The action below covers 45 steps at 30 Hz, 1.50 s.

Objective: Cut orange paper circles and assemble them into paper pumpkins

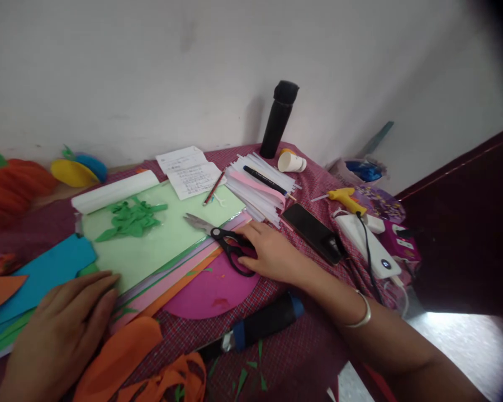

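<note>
My right hand (pixel 274 251) is at the black handles of a pair of scissors (pixel 224 237), with thumb and fingers closed about them. The scissors lie slightly parted, blades pointing left over a stack of coloured sheets, pale green (pixel 178 215) on top. Beneath the handles is a magenta rounded piece (pixel 213 287). My left hand (pixel 69 326) rests flat at the lower left, fingers stretched out, beside blue sheets (pixel 56 268) and an orange rounded piece (pixel 123 349). Green cut-outs (pixel 132 218) sit in a heap on the pale green sheet.
Behind stand a black flask (pixel 279 120) and a tipped paper cup (pixel 292 162). White strips (pixel 255 192), a phone (pixel 312 231), a yellow glue gun (pixel 347 198) and a power bank (pixel 369 245) with cables lie to the right. A black-and-blue handled tool (pixel 264 321) is near the front edge.
</note>
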Available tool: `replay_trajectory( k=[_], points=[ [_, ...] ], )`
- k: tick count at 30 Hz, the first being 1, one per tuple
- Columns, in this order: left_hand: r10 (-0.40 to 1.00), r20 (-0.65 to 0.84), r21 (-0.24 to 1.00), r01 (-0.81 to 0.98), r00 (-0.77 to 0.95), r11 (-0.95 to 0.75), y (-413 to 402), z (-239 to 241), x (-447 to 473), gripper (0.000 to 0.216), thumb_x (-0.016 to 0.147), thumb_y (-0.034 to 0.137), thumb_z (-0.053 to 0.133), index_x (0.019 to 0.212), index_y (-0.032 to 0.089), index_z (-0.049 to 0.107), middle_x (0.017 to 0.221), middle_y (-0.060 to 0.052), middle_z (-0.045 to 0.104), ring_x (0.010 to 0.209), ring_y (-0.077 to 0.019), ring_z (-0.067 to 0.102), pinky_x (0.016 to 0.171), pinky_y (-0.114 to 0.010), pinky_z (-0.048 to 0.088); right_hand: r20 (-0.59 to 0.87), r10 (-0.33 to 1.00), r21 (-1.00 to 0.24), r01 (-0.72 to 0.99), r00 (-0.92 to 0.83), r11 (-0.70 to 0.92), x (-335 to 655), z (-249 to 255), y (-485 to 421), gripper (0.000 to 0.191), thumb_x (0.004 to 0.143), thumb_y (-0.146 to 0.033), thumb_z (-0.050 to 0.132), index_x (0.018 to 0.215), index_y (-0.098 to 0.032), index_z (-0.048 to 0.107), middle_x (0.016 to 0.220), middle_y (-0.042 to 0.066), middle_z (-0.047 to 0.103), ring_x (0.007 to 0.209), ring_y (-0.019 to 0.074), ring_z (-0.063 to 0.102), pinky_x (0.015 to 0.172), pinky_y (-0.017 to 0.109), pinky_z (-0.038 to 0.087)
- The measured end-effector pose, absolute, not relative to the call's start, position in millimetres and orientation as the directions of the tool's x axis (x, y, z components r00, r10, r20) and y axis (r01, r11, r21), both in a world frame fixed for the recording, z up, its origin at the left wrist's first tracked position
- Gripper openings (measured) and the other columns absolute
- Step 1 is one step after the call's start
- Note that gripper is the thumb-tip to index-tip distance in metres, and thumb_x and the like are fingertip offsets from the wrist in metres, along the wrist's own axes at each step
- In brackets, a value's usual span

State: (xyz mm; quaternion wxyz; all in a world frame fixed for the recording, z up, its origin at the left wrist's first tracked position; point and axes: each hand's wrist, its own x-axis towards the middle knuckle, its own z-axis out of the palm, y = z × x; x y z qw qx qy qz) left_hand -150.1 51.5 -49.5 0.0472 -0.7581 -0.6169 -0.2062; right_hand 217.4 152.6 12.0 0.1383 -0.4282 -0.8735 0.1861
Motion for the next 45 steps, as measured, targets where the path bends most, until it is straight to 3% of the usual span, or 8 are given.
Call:
replay_trajectory(
  k=[3, 6, 9, 14, 18, 25, 37, 45],
  points=[
    [0.918, 0.356, 0.146, 0.96, 0.173, -0.238, 52.0, -32.2, -136.2, 0.03, 0.092, 0.041, 0.04, 0.11, 0.022, 0.056, 0.114, -0.008, 0.061, 0.105, -0.0266, 0.055, 0.097, -0.045, 0.042, 0.077, 0.81, -0.395, 0.728, -0.582, 0.56, 211.9, 9.5, 149.5, 0.043, 0.078, -0.022, 0.063, 0.12, -0.016, 0.055, 0.113, 0.011, 0.057, 0.104, 0.0221, 0.053, 0.093, 0.036, 0.041],
    [0.921, 0.34, 0.148, 0.956, 0.192, -0.254, 52.0, -22.7, -128.7, 0.038, 0.094, 0.043, 0.036, 0.107, 0.016, 0.058, 0.11, -0.012, 0.062, 0.104, -0.0283, 0.055, 0.095, -0.046, 0.041, 0.095, 0.825, -0.449, 0.716, -0.557, 0.535, 212.4, 7.0, 150.5, 0.041, 0.077, -0.017, 0.061, 0.118, -0.015, 0.056, 0.111, 0.011, 0.059, 0.101, 0.021, 0.055, 0.091, 0.035, 0.042],
    [0.929, 0.328, 0.164, 0.958, 0.172, -0.235, 51.6, -21.0, -126.1, 0.04, 0.094, 0.044, 0.035, 0.106, 0.015, 0.06, 0.111, -0.012, 0.062, 0.105, -0.0273, 0.054, 0.096, -0.044, 0.041, 0.098, 0.85, -0.653, 0.611, -0.517, 0.448, 218.7, 3.4, 154.9, 0.038, 0.077, -0.015, 0.059, 0.115, -0.017, 0.056, 0.105, 0.008, 0.062, 0.093, 0.0178, 0.058, 0.085, 0.033, 0.045],
    [0.916, 0.356, 0.164, 0.952, 0.186, -0.257, 52.5, -25.8, -127.9, 0.041, 0.094, 0.044, 0.037, 0.106, 0.014, 0.062, 0.111, -0.013, 0.061, 0.105, -0.0278, 0.054, 0.095, -0.044, 0.041, 0.006, 0.911, -0.961, 0.249, -0.413, 0.119, 225.4, 0.2, 162.7, 0.036, 0.074, -0.019, 0.063, 0.109, -0.021, 0.054, 0.096, 0.003, 0.065, 0.083, 0.0154, 0.062, 0.074, 0.03, 0.048],
    [0.914, 0.363, 0.176, 0.949, 0.184, -0.261, 53.1, -25.8, -127.6, 0.036, 0.094, 0.042, 0.038, 0.103, 0.017, 0.063, 0.109, -0.012, 0.063, 0.103, -0.0263, 0.055, 0.093, -0.042, 0.042, -0.09, 0.942, -0.995, 0.067, -0.325, -0.072, 224.0, 0.1, 166.5, 0.038, 0.071, -0.026, 0.069, 0.107, -0.021, 0.058, 0.088, 0.002, 0.065, 0.073, 0.0129, 0.06, 0.065, 0.027, 0.046],
    [0.926, 0.33, 0.143, 0.959, 0.186, -0.244, 51.9, -18.4, -122.6, 0.035, 0.094, 0.04, 0.04, 0.105, 0.015, 0.061, 0.111, -0.013, 0.061, 0.105, -0.0279, 0.054, 0.094, -0.045, 0.041, -0.119, 0.972, -0.988, -0.075, -0.203, -0.136, 226.9, -3.0, 171.8, 0.036, 0.066, -0.026, 0.073, 0.099, -0.019, 0.063, 0.08, 0.0, 0.062, 0.066, 0.0113, 0.057, 0.061, 0.026, 0.044],
    [0.917, 0.338, 0.099, 0.96, 0.213, -0.26, 51.7, -18.9, -122.9, 0.035, 0.094, 0.038, 0.039, 0.106, 0.013, 0.06, 0.11, -0.014, 0.06, 0.106, -0.0288, 0.052, 0.094, -0.045, 0.041, -0.083, 0.965, -0.996, 0.006, -0.248, -0.084, 226.4, -1.5, 168.7, 0.033, 0.067, -0.028, 0.072, 0.097, -0.019, 0.064, 0.08, 0.0, 0.063, 0.063, 0.0103, 0.055, 0.057, 0.025, 0.044],
    [0.902, 0.381, 0.066, 0.967, 0.203, -0.245, 50.2, -14.6, -115.5, 0.041, 0.088, 0.046, 0.05, 0.109, 0.012, 0.06, 0.109, -0.014, 0.058, 0.105, -0.0309, 0.052, 0.092, -0.045, 0.043, 0.133, 0.916, -0.876, 0.387, -0.379, 0.288, 230.2, 1.8, 163.8, 0.035, 0.077, -0.023, 0.065, 0.111, -0.021, 0.062, 0.093, 0.003, 0.068, 0.083, 0.0168, 0.063, 0.076, 0.031, 0.05]
  ],
)
